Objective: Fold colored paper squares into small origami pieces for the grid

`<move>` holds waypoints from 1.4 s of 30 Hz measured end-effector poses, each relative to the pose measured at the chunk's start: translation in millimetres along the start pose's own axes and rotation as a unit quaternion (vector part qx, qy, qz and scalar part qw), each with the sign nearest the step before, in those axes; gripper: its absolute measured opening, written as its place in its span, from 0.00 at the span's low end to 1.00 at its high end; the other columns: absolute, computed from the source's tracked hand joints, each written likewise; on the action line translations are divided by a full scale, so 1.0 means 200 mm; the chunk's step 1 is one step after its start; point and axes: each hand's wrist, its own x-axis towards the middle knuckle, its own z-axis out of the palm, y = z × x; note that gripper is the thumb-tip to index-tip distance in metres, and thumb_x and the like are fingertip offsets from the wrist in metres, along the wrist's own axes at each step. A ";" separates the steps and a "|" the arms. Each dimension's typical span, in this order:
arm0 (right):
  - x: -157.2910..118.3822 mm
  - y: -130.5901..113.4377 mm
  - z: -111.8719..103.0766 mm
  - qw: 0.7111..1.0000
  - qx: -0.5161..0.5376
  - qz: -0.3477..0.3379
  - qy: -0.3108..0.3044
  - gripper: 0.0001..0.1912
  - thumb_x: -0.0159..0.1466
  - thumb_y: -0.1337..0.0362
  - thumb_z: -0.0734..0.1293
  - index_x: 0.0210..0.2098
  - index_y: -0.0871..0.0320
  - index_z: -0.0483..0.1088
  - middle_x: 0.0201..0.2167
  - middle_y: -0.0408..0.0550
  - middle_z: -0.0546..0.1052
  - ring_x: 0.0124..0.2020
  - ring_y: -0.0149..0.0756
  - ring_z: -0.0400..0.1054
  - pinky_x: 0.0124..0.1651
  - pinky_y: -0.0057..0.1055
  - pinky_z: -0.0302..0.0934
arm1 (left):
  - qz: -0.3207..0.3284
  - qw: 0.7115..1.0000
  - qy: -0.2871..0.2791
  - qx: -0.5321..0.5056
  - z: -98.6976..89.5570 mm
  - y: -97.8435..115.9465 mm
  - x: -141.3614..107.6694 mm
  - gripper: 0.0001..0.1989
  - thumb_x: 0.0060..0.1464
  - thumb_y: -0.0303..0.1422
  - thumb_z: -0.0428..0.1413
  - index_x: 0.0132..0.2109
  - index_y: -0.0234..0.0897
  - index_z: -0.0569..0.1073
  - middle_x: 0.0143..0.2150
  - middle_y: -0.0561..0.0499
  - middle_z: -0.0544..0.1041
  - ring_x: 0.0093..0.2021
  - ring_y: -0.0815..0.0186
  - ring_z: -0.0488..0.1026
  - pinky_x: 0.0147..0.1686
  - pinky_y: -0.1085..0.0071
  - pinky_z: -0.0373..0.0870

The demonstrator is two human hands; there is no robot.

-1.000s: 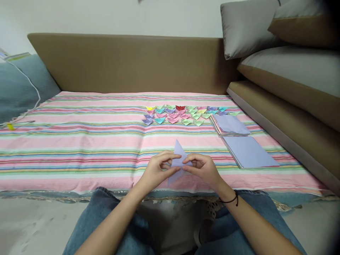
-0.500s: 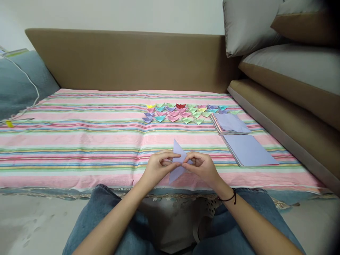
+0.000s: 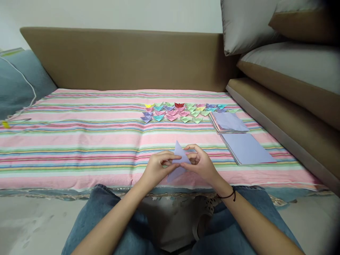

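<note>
A folded sheet of light purple origami paper (image 3: 178, 151) is held upright in front of me, with pointed corners at top and bottom. My left hand (image 3: 160, 165) pinches it at the left edge between thumb and fingers. My right hand (image 3: 202, 163) has its thumb on the lower middle of the paper. Its index finger is raised off to the right, and the other fingers curl behind the edge, partly hidden. Farther back, several small folded paper boats (image 3: 172, 112) in many colours stand in rows on the striped cloth (image 3: 79, 141).
Two stacks of paper lie to the right: a nearer purple-topped stack (image 3: 247, 148) and a farther one (image 3: 230, 121). Grey and brown cushions (image 3: 289, 67) are piled along the right side. A white cable (image 3: 26, 79) runs at the far left. A brown backboard (image 3: 127, 60) closes off the back.
My right index finger has lifted away from the paper and opened upward, while the thumb stays on it. The paper has turned slightly. The left hand keeps its pinch.
</note>
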 end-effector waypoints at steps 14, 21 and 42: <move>0.05 -0.01 0.05 0.969 0.147 -0.039 0.193 0.17 0.47 0.63 0.74 0.35 0.57 0.67 0.27 0.42 0.77 0.27 0.33 0.69 0.32 0.29 0.64 | -0.097 0.939 0.067 -0.323 0.08 0.02 0.03 0.36 0.36 0.33 0.67 0.53 0.40 0.62 0.39 0.50 0.74 0.37 0.66 0.73 0.40 0.69 0.70; 0.06 0.01 0.11 0.970 0.118 -0.063 0.202 0.19 0.48 0.64 0.74 0.37 0.57 0.67 0.29 0.45 0.78 0.28 0.34 0.71 0.32 0.30 0.66 | -0.115 0.927 0.190 -0.301 0.14 0.03 0.06 0.18 0.37 0.30 0.66 0.37 0.34 0.69 0.30 0.54 0.74 0.31 0.70 0.71 0.33 0.75 0.69; 0.07 -0.05 0.02 0.987 0.059 -0.063 0.136 0.25 0.46 0.63 0.75 0.42 0.56 0.66 0.30 0.46 0.78 0.30 0.36 0.72 0.33 0.31 0.67 | -0.035 0.985 0.106 -0.130 -0.02 0.06 0.05 0.12 0.44 0.32 0.63 0.38 0.36 0.75 0.35 0.50 0.76 0.37 0.66 0.73 0.36 0.74 0.70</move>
